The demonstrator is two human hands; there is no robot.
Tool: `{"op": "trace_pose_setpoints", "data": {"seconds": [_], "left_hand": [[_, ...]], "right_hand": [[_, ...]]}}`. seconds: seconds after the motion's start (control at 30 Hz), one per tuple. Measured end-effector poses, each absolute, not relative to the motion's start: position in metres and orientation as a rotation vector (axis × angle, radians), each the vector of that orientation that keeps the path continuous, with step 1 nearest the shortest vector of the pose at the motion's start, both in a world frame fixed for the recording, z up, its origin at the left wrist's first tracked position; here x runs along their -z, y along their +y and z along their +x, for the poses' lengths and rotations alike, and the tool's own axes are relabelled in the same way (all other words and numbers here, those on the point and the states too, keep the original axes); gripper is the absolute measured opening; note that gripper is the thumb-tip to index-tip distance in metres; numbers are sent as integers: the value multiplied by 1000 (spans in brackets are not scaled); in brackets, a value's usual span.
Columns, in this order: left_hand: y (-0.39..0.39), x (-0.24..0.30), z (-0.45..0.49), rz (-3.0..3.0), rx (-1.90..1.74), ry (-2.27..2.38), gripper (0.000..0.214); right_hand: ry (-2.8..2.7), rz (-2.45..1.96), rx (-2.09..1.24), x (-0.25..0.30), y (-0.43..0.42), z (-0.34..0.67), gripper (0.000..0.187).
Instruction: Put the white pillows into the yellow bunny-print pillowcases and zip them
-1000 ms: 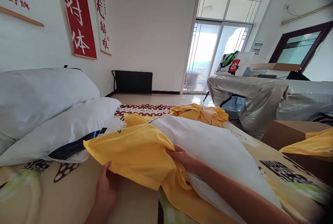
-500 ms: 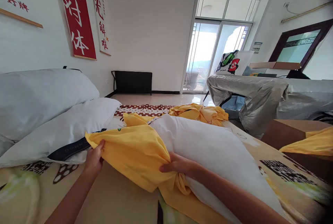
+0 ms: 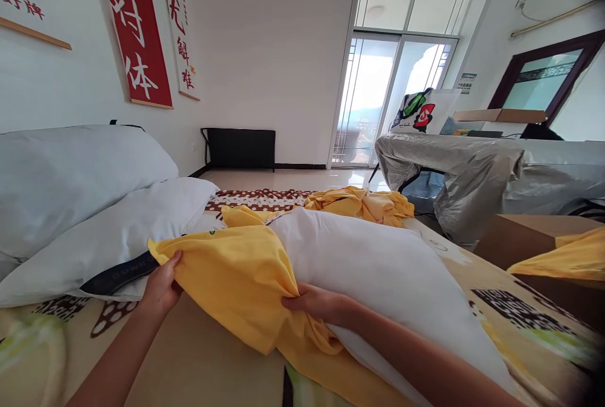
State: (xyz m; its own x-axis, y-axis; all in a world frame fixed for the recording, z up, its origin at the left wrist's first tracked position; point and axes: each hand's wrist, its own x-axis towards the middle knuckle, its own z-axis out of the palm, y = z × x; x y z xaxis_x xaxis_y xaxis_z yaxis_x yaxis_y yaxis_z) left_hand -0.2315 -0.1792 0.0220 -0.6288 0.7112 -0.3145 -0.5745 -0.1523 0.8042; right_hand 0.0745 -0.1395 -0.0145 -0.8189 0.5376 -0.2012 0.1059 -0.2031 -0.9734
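A yellow pillowcase [image 3: 236,275] is stretched between my two hands, beside the near left end of a white pillow [image 3: 378,256]. My left hand [image 3: 163,281] pinches its left corner, the thumb on top. Closed on a bunched fold of the same cloth, my right hand [image 3: 309,302] rests against the pillow's left side. Part of the cloth trails under my right forearm along the pillow's near edge. Whether any of the pillow is inside the cloth is hidden.
More white pillows [image 3: 85,167] are stacked at the left. A patterned bedspread [image 3: 198,356] lies underneath. Crumpled yellow cloth [image 3: 362,202] sits behind the pillow. At the right stand an open cardboard box [image 3: 515,240] with yellow cloth over it and a plastic-covered table [image 3: 482,174].
Both hands have shifted slightly left, drawing the yellow cloth with them. The grips look the same, and the view has turned a little.
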Motion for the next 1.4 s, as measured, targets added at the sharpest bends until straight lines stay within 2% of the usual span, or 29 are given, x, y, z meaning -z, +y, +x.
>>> {"op": "trace_pose_setpoints", "data": {"seconds": [0.2, 0.37, 0.43, 0.67, 0.93, 1.1, 1.27, 1.4], "left_hand": [[-225, 15, -207, 366, -1788, 880, 37], [-265, 54, -182, 435, -1256, 1077, 42], [-271, 58, -167, 464, -1159, 1097, 44], [-258, 45, -114, 390, -1221, 1023, 67], [-253, 30, -96, 322, -1334, 1111, 55], [-251, 37, -91, 302, -1437, 1139, 48], [-250, 48, -91, 238, -1535, 1139, 54], [-248, 48, -99, 178, -1541, 1056, 44]], "right_hand": [[-1802, -804, -2080, 18, -141, 72, 53], [-1895, -794, -2062, 15, -140, 60, 56], [-1908, -785, -2092, 13, -140, 55, 56], [-1903, -723, -2170, 11, -141, 56, 57], [-1962, -726, -2283, 12, -143, 55, 52], [-1990, -878, -2266, 17, -145, 52, 59], [-1941, -791, -2329, 17, -147, 54, 63], [-1852, -668, -2228, 2, -151, 59, 61]]}}
